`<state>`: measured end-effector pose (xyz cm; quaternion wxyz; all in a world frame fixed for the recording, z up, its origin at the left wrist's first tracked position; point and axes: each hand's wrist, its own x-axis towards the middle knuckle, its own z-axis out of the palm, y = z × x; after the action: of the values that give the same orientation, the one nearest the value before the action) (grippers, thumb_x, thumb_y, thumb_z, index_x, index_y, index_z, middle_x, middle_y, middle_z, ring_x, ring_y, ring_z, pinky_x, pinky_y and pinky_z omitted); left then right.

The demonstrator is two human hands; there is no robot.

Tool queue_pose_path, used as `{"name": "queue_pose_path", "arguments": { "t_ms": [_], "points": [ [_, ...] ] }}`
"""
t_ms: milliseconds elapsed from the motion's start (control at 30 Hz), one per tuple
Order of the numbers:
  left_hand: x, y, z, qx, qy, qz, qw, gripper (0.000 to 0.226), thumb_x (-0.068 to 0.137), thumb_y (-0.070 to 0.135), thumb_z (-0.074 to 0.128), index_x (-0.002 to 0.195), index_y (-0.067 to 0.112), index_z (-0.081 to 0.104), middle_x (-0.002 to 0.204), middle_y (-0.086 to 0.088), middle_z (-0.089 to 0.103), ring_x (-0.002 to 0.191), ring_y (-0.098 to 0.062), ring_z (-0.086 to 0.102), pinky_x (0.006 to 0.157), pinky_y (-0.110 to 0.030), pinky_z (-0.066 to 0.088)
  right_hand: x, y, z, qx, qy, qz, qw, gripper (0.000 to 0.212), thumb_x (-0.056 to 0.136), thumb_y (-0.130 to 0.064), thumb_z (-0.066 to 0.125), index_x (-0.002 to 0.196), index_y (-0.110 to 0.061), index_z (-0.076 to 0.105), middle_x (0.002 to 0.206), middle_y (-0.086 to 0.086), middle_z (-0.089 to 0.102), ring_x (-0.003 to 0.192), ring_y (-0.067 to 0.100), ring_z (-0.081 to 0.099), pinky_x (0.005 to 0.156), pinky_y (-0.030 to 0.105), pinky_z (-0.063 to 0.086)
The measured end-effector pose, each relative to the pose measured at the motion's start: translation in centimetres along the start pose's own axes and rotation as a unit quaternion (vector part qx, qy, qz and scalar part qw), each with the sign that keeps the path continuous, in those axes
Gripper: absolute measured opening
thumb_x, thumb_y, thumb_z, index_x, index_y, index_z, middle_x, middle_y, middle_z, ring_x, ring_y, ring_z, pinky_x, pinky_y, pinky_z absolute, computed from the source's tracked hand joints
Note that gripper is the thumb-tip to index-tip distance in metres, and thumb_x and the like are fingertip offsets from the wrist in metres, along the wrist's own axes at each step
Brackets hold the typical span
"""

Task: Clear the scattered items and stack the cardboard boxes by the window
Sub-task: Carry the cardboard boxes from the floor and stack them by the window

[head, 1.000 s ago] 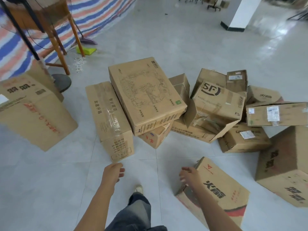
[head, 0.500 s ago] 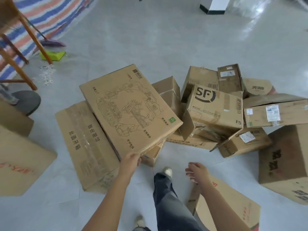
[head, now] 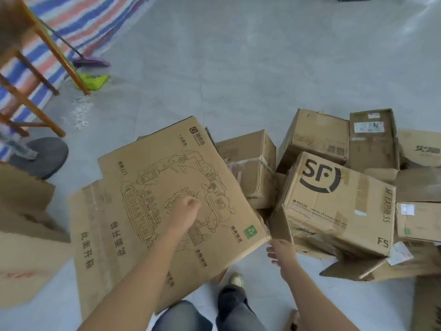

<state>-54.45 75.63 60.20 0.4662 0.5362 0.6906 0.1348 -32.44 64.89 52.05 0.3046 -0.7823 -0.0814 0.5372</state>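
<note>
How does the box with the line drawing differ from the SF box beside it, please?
The line-drawing box shows one wide face; the SF box looks smaller and blockier. The line-drawing box bears a fine outline drawing and a green square, the SF box a bold black logo. The line-drawing box looks intact; the SF box is crumpled along its lower edge. Both are brown cardboard, lying tilted.

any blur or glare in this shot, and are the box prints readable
Head view: mild motion blur throughout, worst at the left and right frame edges and on the left hand; the SF box logo and the big box line drawing are legible; pale glare streaks the floor at top right; the wide-angle lens bows lines near the edges.
</note>
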Motion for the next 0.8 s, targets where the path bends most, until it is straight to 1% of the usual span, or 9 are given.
{"name": "queue_pose_path", "arguments": {
  "t_ms": [100, 200, 367, 433, 500, 633, 667, 733, 800],
  "points": [
    [3.6, 1.6, -0.8, 0.069, 0.001, 0.017, 0.997, 0.018, 0.098, 0.021, 0.039, 0.106, 0.018, 0.054, 0.081, 0.009, 0.053, 0.067, 0.001, 0.046, 0.058, -0.016, 0.033, 2.5, -0.9, 0.1, -0.015, 0.0, 0.032, 0.999, 0.014, 0.091, -0.007, 0.047, 0.078, -0.007, 0.052, 0.072, 0.011, 0.048, 0.062, 0.02, 0.04, 0.053, 0.027, 0.03],
    [7.4, 3.0, -1.5, 0.122, -0.002, 0.026, 0.992, 0.026, 0.099, 0.021, 0.037, 0.114, 0.011, 0.056, 0.085, 0.007, 0.054, 0.071, -0.005, 0.048, 0.057, -0.016, 0.033, 4.5, -1.6, 0.2, -0.023, 0.016, 0.061, 0.998, 0.008, 0.091, -0.007, 0.047, 0.087, -0.004, 0.053, 0.072, 0.009, 0.047, 0.062, 0.019, 0.038, 0.052, 0.027, 0.03],
    [15.2, 5.3, -1.3, 0.231, -0.017, 0.072, 0.97, 0.034, 0.098, 0.018, 0.04, 0.128, 0.008, 0.051, 0.102, -0.012, 0.065, 0.064, -0.016, 0.057, 0.054, -0.023, 0.044, 7.9, -3.4, 0.6, -0.005, 0.064, 0.11, 0.992, 0.01, 0.088, -0.005, 0.045, 0.078, -0.003, 0.045, 0.068, 0.006, 0.032, 0.061, 0.018, 0.026, 0.057, 0.027, 0.021],
    [18.6, 4.9, -0.6, 0.264, -0.02, 0.088, 0.96, 0.038, 0.096, 0.02, 0.045, 0.132, 0.007, 0.048, 0.115, -0.013, 0.062, 0.089, -0.025, 0.062, 0.074, -0.033, 0.052, 9.2, -3.9, 1.4, -0.004, 0.077, 0.116, 0.99, 0.005, 0.089, -0.006, 0.045, 0.085, -0.004, 0.044, 0.07, 0.006, 0.033, 0.063, 0.018, 0.026, 0.06, 0.028, 0.022],
    [21.7, 3.7, 0.4, 0.308, -0.019, 0.105, 0.945, 0.04, 0.095, 0.025, 0.048, 0.132, 0.009, 0.048, 0.13, -0.009, 0.055, 0.119, -0.027, 0.05, 0.1, -0.041, 0.042, 10.5, -4.1, 2.4, -0.014, 0.084, 0.119, 0.989, 0.008, 0.092, -0.01, 0.047, 0.094, -0.003, 0.048, 0.082, 0.008, 0.041, 0.07, 0.021, 0.034, 0.066, 0.03, 0.028],
    [26.1, 1.9, 1.6, 0.372, -0.014, 0.114, 0.921, 0.045, 0.094, 0.029, 0.048, 0.135, 0.012, 0.044, 0.136, -0.009, 0.048, 0.13, -0.03, 0.035, 0.106, -0.042, 0.03, 13.0, -3.7, 4.0, -0.031, 0.097, 0.133, 0.986, 0.035, 0.093, -0.016, 0.045, 0.118, 0.009, 0.052, 0.091, 0.01, 0.045, 0.072, 0.021, 0.037, 0.066, 0.031, 0.03],
    [27.1, 1.8, 1.6, 0.386, -0.005, 0.119, 0.915, 0.046, 0.093, 0.029, 0.049, 0.135, 0.012, 0.043, 0.136, -0.011, 0.047, 0.13, -0.031, 0.034, 0.106, -0.043, 0.03, 13.4, -3.6, 4.3, -0.031, 0.099, 0.138, 0.985, 0.036, 0.093, -0.015, 0.044, 0.12, 0.008, 0.052, 0.093, 0.013, 0.05, 0.075, 0.026, 0.042, 0.068, 0.033, 0.035],
    [29.1, 1.9, 1.1, 0.393, 0.02, 0.121, 0.911, 0.047, 0.093, 0.028, 0.049, 0.136, 0.011, 0.042, 0.138, -0.014, 0.044, 0.131, -0.033, 0.031, 0.104, -0.046, 0.031, 14.3, -3.3, 4.7, -0.033, 0.107, 0.147, 0.983, 0.038, 0.094, -0.014, 0.043, 0.124, 0.01, 0.049, 0.115, 0.026, 0.056, 0.104, 0.042, 0.051, 0.089, 0.047, 0.044],
    [31.4, 2.7, 0.5, 0.392, 0.046, 0.119, 0.911, 0.046, 0.093, 0.027, 0.049, 0.135, 0.01, 0.042, 0.137, -0.016, 0.043, 0.13, -0.034, 0.03, 0.101, -0.047, 0.033, 15.3, -2.9, 5.0, -0.038, 0.111, 0.162, 0.98, 0.041, 0.094, -0.017, 0.046, 0.124, 0.011, 0.048, 0.128, 0.026, 0.051, 0.121, 0.043, 0.044, 0.104, 0.053, 0.036]
  ]
}}
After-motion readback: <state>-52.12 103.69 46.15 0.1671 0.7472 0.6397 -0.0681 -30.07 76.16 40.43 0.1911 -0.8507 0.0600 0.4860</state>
